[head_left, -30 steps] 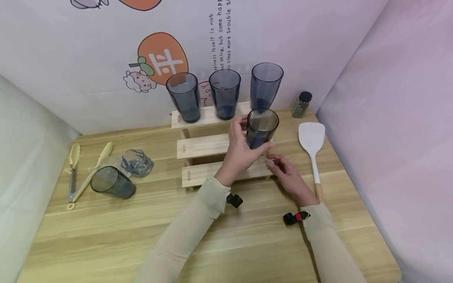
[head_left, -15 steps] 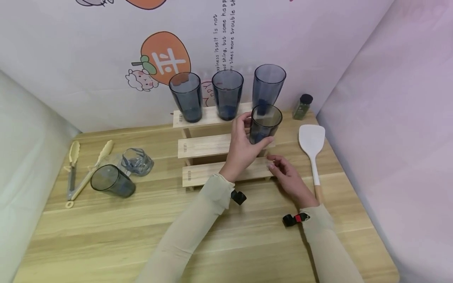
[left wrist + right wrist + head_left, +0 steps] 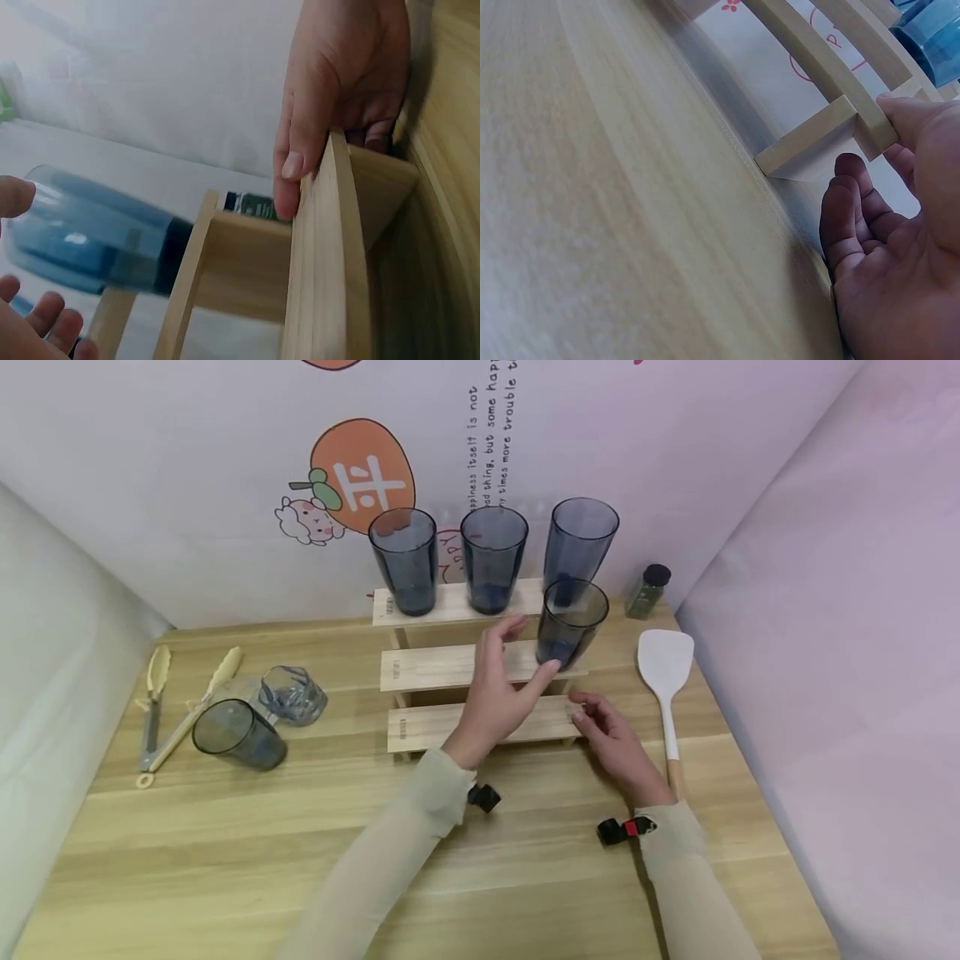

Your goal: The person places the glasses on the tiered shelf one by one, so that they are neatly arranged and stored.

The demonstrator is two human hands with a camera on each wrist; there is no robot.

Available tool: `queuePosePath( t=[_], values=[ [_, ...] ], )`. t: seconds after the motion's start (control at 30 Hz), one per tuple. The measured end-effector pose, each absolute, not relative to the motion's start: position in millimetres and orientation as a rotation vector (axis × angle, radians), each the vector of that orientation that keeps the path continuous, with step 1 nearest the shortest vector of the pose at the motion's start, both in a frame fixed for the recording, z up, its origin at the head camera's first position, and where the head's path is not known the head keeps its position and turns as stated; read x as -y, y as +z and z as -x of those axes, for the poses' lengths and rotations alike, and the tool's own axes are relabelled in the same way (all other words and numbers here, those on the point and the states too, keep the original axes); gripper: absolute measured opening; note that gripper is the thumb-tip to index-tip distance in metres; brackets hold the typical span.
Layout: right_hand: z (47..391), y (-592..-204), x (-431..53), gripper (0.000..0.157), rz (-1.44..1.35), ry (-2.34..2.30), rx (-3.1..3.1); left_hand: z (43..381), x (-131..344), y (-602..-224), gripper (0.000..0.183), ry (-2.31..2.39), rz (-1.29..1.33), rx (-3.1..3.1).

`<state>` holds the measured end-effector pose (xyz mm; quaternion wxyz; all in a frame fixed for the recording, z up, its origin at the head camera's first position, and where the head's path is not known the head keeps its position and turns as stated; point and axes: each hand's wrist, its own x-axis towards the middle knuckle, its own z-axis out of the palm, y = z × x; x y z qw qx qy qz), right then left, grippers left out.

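Observation:
A dark tinted drinking glass [image 3: 572, 625] stands upright at the right end of the middle step of the three-step wooden rack [image 3: 427, 727]. Beside it my left hand [image 3: 491, 697] has its fingers and thumb spread apart, the thumb close to the glass. In the left wrist view those fingertips [image 3: 46, 313] stand away from the blue-looking glass [image 3: 97, 229]. My right hand [image 3: 618, 752] grips the right end of the lowest step; in the right wrist view its thumb [image 3: 907, 116] lies on the board's end, the other fingers bent near the leg.
Three glasses [image 3: 405, 564] line the top step. To the left lie a tilted glass [image 3: 240, 735], a small clear glass [image 3: 294, 695] and tongs [image 3: 153, 718]. A spice jar [image 3: 647, 593] and a white spatula [image 3: 666, 664] are on the right.
My left hand has let go of the glass and drawn back to the left, its fingers spreading. The glass stays on the middle step. My right hand keeps its place.

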<state>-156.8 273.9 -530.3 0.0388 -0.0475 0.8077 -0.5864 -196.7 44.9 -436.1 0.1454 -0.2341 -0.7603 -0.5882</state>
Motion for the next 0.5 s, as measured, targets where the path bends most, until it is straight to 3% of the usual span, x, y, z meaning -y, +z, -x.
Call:
queuePosePath(
  t=[0.23,0.5],
  values=[
    [160.8,-545.5,-273.4,0.044,0.116,-1.808,-2.447,146.4,46.1,-452.3,0.028,-1.544,0.588,2.126],
    [161.2,-540.3,-274.5,0.041,0.125,-1.818,-2.455,112.8,175.2,-477.9,0.031,-1.053,0.227,2.146]
  ],
)
